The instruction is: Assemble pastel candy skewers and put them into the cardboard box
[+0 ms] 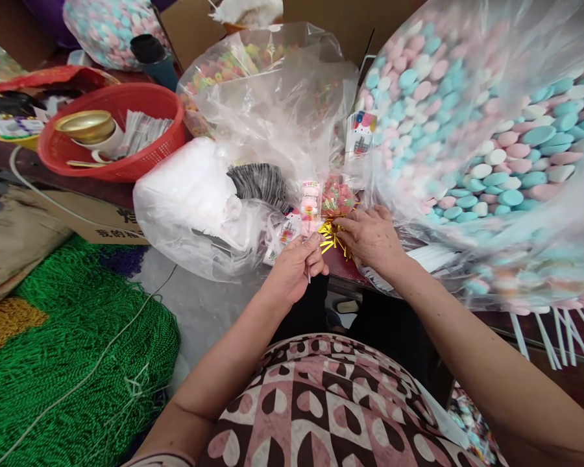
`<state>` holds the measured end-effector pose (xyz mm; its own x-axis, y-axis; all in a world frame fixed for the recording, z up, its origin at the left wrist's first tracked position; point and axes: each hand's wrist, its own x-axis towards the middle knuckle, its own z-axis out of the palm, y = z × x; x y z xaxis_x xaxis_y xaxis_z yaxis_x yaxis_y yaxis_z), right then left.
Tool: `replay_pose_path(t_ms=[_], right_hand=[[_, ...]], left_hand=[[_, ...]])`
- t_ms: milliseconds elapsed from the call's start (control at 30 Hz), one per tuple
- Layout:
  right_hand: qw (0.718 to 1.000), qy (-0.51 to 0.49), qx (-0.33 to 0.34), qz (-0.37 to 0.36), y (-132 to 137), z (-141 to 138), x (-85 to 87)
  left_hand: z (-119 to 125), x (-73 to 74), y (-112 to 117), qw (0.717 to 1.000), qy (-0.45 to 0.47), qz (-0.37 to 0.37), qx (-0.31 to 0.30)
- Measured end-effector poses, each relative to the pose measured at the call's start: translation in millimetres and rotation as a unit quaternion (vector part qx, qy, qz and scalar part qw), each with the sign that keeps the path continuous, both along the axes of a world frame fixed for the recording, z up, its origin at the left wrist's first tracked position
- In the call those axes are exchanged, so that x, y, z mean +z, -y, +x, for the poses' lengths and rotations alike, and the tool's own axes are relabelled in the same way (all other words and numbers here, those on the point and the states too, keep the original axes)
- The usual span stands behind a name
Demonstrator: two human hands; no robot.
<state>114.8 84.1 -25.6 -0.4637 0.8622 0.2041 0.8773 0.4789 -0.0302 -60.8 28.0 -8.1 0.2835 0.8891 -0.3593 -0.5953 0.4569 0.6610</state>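
My left hand (299,264) is closed around the lower end of a clear-wrapped marshmallow stick (310,200), which stands upright with pink and white pieces inside. A thin stick end pokes out below my fingers. Just to the right, my right hand (372,239) has its fingers bent and pinched at a small pile of gold metallic twist ties (335,239) by the table edge. Behind the ties sit red and green gummy candies (338,194) in clear plastic. Small printed cards (288,230) lie left of the marshmallow stick.
A large clear bag of pink, blue and white marshmallows (509,178) fills the right side. At the left are a red basket (168,130) and a white-filled plastic bag (180,188). Green cords (92,350) heap below. White sticks (564,334) jut over the right edge.
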Motion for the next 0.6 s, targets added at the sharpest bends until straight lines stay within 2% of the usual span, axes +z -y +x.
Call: replay_pose_path(t_ms=[133, 333, 433, 500, 600], right_hand=[[1.000, -0.002, -0.005, -0.003, -1.7, -3.9, 0.1], [0.983, -0.162, -0.026, -0.083, -10.4, 7.5, -6.0], [0.969, -0.227, -0.059, -0.078, -8.9, 11.0, -6.6], [0.973, -0.215, -0.056, -0.062, -6.6, 11.1, -6.4], [0.991, -0.123, 0.010, -0.044, -2.7, 8.1, -5.2]], left_hand=[[-0.5, -1.4, 0.7, 1.000, 0.004, 0.002, 0.004], [-2.2, -4.1, 2.4, 1.000, 0.000, -0.006, 0.010], [-1.9, -4.9, 3.2, 1.000, 0.002, -0.007, 0.010], [-1.4, -4.7, 3.4, 1.000, 0.003, -0.005, 0.010], [-0.8, -3.6, 3.4, 1.000, 0.000, -0.004, 0.009]])
